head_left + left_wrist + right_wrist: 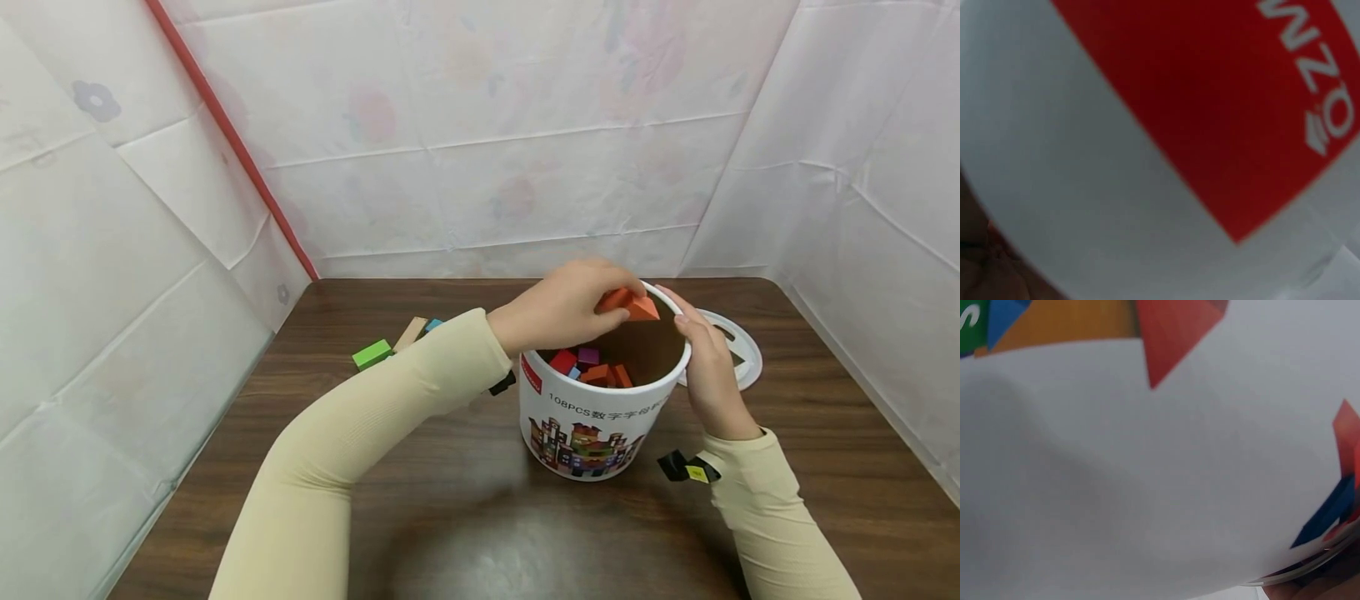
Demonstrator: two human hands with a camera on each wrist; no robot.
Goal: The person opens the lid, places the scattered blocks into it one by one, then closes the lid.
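Note:
A white round bucket (600,433) with a printed wall stands mid-table, holding several coloured blocks (588,367). My left hand (592,302) hovers over its open top and pinches an orange triangular block (633,305) near the far rim. My right hand (701,358) wraps the bucket's right side, with its thumb at the rim. In the left wrist view only the bucket wall (1072,169) and its red label (1210,94) show, very close. The right wrist view is filled by the white bucket wall (1147,487) with coloured print.
The bucket's white lid (742,358) lies flat just behind the right hand. A green block (372,354), a plain wooden block (410,333) and a small blue block (433,325) lie on the brown table (450,517) at the left. White sheeted walls close in three sides.

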